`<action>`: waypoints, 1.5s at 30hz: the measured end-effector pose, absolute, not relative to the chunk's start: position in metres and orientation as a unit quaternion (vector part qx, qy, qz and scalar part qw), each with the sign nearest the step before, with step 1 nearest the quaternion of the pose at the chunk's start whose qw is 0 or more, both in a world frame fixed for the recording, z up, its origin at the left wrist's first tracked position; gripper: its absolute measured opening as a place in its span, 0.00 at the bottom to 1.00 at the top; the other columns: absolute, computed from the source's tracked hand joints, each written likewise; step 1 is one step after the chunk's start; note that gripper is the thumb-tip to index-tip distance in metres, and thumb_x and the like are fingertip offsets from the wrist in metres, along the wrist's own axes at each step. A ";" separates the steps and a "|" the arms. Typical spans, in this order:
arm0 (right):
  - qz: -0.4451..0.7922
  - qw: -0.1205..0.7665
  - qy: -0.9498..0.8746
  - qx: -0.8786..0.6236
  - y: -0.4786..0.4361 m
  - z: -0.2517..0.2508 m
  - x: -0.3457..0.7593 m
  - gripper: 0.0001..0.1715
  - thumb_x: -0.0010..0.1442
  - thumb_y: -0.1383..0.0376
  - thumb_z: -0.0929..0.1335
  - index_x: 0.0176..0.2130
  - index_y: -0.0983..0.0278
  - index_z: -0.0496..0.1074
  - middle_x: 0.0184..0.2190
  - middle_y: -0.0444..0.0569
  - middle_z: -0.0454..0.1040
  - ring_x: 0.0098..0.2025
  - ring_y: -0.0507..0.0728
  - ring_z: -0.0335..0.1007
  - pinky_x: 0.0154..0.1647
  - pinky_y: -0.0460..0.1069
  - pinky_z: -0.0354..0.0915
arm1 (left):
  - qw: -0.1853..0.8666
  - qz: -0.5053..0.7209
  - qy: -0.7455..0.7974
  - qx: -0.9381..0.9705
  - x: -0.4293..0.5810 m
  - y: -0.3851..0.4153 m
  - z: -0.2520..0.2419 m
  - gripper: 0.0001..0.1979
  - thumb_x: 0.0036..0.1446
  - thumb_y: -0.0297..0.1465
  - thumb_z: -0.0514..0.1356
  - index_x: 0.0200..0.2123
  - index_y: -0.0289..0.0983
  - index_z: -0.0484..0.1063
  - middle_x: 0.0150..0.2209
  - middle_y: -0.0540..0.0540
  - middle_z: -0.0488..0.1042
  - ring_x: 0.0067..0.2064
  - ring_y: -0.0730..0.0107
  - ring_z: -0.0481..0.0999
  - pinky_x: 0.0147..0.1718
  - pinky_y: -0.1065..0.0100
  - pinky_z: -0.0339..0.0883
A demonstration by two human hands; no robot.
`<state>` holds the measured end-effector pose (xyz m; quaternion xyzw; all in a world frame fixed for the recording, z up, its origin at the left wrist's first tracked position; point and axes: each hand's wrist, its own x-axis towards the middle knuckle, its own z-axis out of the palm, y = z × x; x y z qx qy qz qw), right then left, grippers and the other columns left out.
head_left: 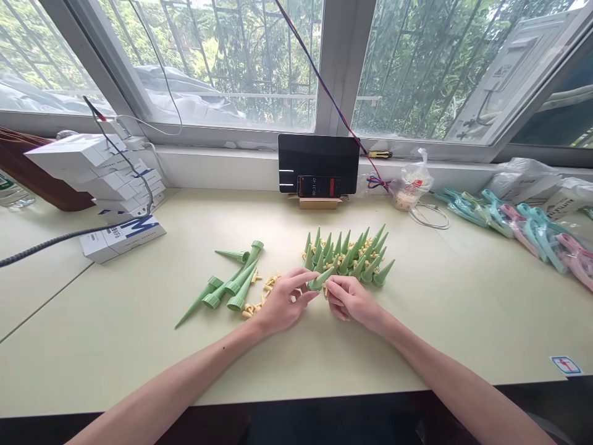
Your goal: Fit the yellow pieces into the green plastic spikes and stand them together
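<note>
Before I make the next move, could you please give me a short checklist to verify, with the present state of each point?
1. Left hand holds a green spike: ok.
2. Right hand pinches a small yellow piece: ok.
3. Yellow piece fitted to the green spike: cannot tell, the hands partly hide where they meet.
4. Loose yellow pieces near the left hand: ok, beside it, some partly hidden.
5. Loose spikes standing upright: not ok, they lie on the table.
6. Standing spikes with tips up: ok.
</note>
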<state>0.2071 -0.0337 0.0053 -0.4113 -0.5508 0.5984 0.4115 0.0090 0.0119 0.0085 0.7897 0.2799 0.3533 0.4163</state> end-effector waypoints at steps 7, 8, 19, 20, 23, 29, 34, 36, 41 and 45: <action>0.645 0.416 -0.512 -0.387 -0.032 0.005 0.207 0.25 0.66 0.47 0.65 0.28 0.63 0.63 0.18 0.33 0.47 0.15 0.47 0.51 0.15 0.44 0.49 | 0.426 0.347 0.274 0.789 0.010 0.012 0.011 0.13 0.65 0.31 0.58 0.51 0.40 0.76 0.46 0.42 0.74 0.36 0.71 0.75 0.28 0.73 0.74; 0.642 0.418 -0.512 -0.389 -0.031 0.004 0.206 0.25 0.66 0.47 0.65 0.29 0.63 0.63 0.18 0.33 0.47 0.15 0.47 0.52 0.15 0.44 0.50 | 0.425 0.350 0.272 0.789 0.010 0.012 0.012 0.13 0.65 0.30 0.58 0.50 0.40 0.77 0.46 0.42 0.74 0.36 0.71 0.75 0.27 0.74 0.74; 0.451 0.460 -0.599 -0.477 -0.037 0.008 0.201 0.21 0.69 0.52 0.63 0.30 0.62 0.65 0.19 0.39 0.61 0.18 0.49 0.57 0.21 0.46 0.57 | 0.388 0.369 0.303 0.788 0.011 0.012 0.006 0.12 0.61 0.29 0.61 0.48 0.37 0.74 0.38 0.47 0.72 0.29 0.76 0.72 0.26 0.74 0.70; 0.420 0.464 -0.611 -0.485 -0.037 0.009 0.201 0.20 0.70 0.52 0.63 0.31 0.62 0.65 0.21 0.40 0.62 0.19 0.50 0.57 0.22 0.46 0.57 | 0.388 0.367 0.307 0.788 0.011 0.012 0.006 0.12 0.60 0.30 0.61 0.47 0.36 0.73 0.37 0.47 0.71 0.29 0.76 0.71 0.26 0.74 0.70; 0.363 0.472 -0.635 -0.493 -0.039 0.010 0.201 0.17 0.70 0.54 0.62 0.35 0.62 0.68 0.26 0.42 0.66 0.21 0.50 0.60 0.24 0.47 0.58 | 0.395 0.360 0.319 0.782 0.011 0.011 0.008 0.11 0.60 0.32 0.62 0.45 0.35 0.74 0.34 0.48 0.71 0.27 0.77 0.70 0.25 0.73 0.67; 0.310 0.472 -0.659 -0.497 -0.041 0.010 0.201 0.14 0.71 0.57 0.62 0.39 0.63 0.69 0.26 0.44 0.69 0.23 0.51 0.63 0.26 0.47 0.61 | 0.442 0.350 0.361 0.743 0.010 0.007 0.012 0.16 0.58 0.38 0.64 0.45 0.34 0.72 0.35 0.47 0.73 0.24 0.78 0.69 0.24 0.72 0.65; 0.256 0.470 -0.689 -0.489 -0.040 0.007 0.201 0.14 0.70 0.58 0.62 0.38 0.63 0.70 0.28 0.46 0.72 0.26 0.53 0.66 0.27 0.47 0.61 | 0.465 0.347 0.377 0.722 0.010 0.006 0.014 0.18 0.58 0.40 0.64 0.46 0.34 0.72 0.35 0.47 0.72 0.27 0.75 0.71 0.25 0.72 0.66; 0.245 0.466 -0.698 -0.485 -0.039 0.006 0.202 0.14 0.71 0.59 0.62 0.37 0.63 0.70 0.28 0.46 0.72 0.26 0.53 0.65 0.28 0.47 0.61 | 0.469 0.346 0.375 0.720 0.011 0.005 0.015 0.18 0.58 0.40 0.64 0.46 0.33 0.72 0.35 0.47 0.72 0.28 0.74 0.72 0.26 0.72 0.67; 0.237 0.469 -0.706 -0.474 -0.039 0.002 0.203 0.14 0.71 0.61 0.61 0.34 0.63 0.68 0.26 0.44 0.70 0.24 0.51 0.62 0.27 0.46 0.58 | 0.460 0.339 0.363 0.737 0.010 0.006 0.014 0.17 0.59 0.39 0.63 0.46 0.32 0.72 0.33 0.47 0.72 0.27 0.74 0.71 0.25 0.71 0.67; 0.243 0.473 -0.703 -0.472 -0.040 0.000 0.203 0.17 0.72 0.62 0.61 0.31 0.62 0.64 0.23 0.42 0.66 0.22 0.50 0.58 0.25 0.46 0.56 | 0.436 0.348 0.336 0.759 0.009 0.008 0.010 0.17 0.58 0.37 0.64 0.46 0.32 0.73 0.33 0.47 0.71 0.25 0.76 0.70 0.25 0.71 0.68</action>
